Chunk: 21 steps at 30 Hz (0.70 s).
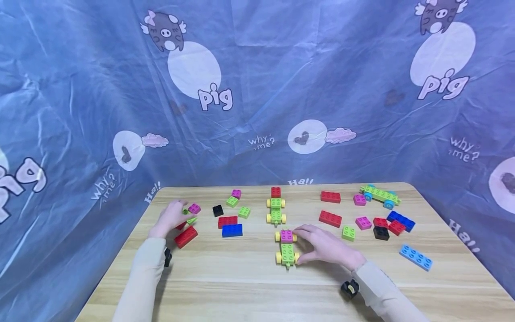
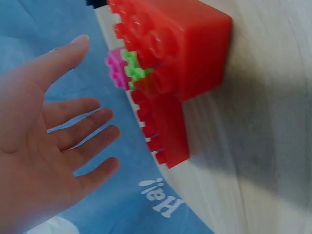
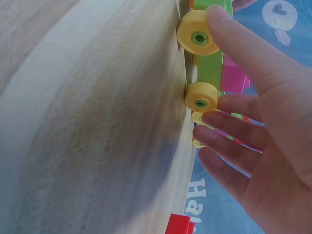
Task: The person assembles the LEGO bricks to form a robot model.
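My right hand point(image 1: 327, 246) lies alongside a lime-green toy car base with yellow wheels point(image 1: 287, 254), which carries a pink brick point(image 1: 286, 236) on its far end. In the right wrist view the thumb overlaps the nearer yellow wheel point(image 3: 199, 36), and the index fingertip is right at the other wheel point(image 3: 201, 97). My left hand point(image 1: 170, 219) hovers over bricks at the table's left edge, its fingers loosely spread in the left wrist view. Closest to it are two red bricks, the nearer one point(image 1: 186, 237) in front, plus a pink brick point(image 1: 194, 208) and a green piece.
A second green car base point(image 1: 276, 215) with a red brick point(image 1: 275, 192) stands farther back. Blue point(image 1: 232, 230), red, green and black point(image 1: 217, 210) bricks lie left of centre. On the right are more bricks, a light blue one point(image 1: 416, 257) and a blue-wheeled green car point(image 1: 380, 196).
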### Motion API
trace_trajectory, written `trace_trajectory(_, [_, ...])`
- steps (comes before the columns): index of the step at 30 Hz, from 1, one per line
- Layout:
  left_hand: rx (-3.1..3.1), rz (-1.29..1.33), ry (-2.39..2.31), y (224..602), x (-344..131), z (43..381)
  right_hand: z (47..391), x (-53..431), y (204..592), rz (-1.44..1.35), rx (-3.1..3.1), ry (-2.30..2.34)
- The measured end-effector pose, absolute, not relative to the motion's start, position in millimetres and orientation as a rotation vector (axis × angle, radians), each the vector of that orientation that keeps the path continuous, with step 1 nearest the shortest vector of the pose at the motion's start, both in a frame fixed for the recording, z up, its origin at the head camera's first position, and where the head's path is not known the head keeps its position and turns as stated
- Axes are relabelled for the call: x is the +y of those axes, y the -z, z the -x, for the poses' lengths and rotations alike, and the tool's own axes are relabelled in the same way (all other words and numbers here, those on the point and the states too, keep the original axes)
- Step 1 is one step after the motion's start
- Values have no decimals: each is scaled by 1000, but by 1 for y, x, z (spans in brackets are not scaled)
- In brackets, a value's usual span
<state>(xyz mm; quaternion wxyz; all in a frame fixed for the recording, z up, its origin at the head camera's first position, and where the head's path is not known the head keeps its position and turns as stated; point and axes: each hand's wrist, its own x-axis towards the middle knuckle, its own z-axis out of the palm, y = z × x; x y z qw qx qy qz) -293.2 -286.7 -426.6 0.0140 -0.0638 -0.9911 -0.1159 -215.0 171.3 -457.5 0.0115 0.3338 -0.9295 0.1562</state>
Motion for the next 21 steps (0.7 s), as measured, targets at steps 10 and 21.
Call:
trace_trajectory(10, [-3125, 112, 301, 442, -293, 302, 216, 171, 460, -1055, -2886, -471])
trace_trajectory(21, [-3156, 37, 255, 443, -290, 302, 217, 171, 459, -1059, -2886, -460])
